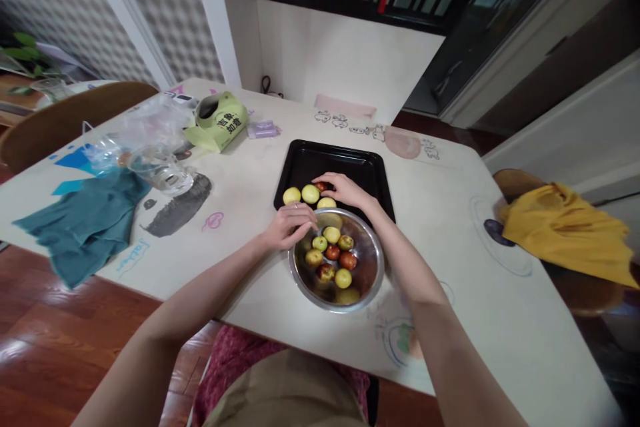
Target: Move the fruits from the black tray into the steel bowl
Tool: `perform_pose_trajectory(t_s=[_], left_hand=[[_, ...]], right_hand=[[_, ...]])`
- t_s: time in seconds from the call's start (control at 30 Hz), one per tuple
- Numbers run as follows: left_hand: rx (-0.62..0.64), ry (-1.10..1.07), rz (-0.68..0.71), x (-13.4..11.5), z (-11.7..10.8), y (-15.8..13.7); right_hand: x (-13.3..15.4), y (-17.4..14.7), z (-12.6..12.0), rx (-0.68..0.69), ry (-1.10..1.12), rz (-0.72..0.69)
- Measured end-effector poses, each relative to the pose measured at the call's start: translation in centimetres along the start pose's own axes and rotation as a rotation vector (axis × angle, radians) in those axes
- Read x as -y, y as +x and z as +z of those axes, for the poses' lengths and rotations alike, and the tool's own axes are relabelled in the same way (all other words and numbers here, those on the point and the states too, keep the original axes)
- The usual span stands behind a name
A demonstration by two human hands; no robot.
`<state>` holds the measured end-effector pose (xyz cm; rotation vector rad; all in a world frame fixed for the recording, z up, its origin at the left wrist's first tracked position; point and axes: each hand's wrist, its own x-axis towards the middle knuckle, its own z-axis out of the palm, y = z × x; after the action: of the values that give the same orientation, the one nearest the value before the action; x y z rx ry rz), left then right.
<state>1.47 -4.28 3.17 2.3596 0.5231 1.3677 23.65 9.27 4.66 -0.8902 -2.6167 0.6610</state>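
A shiny metal bowl (373, 273) holds several jujubes (331, 235), some yellow-green and some reddish brown. At its upper left rim lies my left hand (293, 223), with the fingers bent together over the edge and the thumb beneath. Just beyond the bowl, a black baking tray (340, 159) carries a few yellow-green jujubes (311, 194) along its left near side. My right hand (345, 188) reaches over the tray, and its curled fingertips are on a reddish jujube (321, 186). The bowl overlaps the tray's near edge in view.
To the left are a teal cloth (95, 213), a clear plastic pitcher (163, 170), a green paper bag (223, 121) and a small purple packet (263, 129). Drawings mark the white table (240, 200). A yellow cloth (565, 233) hangs over a chair at right.
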Motion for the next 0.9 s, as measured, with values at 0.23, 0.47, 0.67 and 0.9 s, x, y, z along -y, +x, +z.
perform_pose_trajectory(t_s=[0.23, 0.47, 0.67, 0.9], left_hand=[[-0.006, -0.014, -0.003, -0.1, 0.0, 0.1], [0.000, -0.004, 0.010, 0.0, 0.0, 0.1], [-0.009, 0.008, 0.023, 0.1, 0.0, 0.0], [0.002, 0.020, 0.013, 0.1, -0.1, -0.1]], right_hand=[[0.6, -1.3, -0.4, -0.147, 0.010, 0.010], [4.6, -6.4, -2.3, -0.261, -0.091, -0.064], [8.9, -11.9, -3.1, -0.214, -0.209, -0.080], [11.7, -15.8, -3.3, 0.029, -0.344, -0.005]])
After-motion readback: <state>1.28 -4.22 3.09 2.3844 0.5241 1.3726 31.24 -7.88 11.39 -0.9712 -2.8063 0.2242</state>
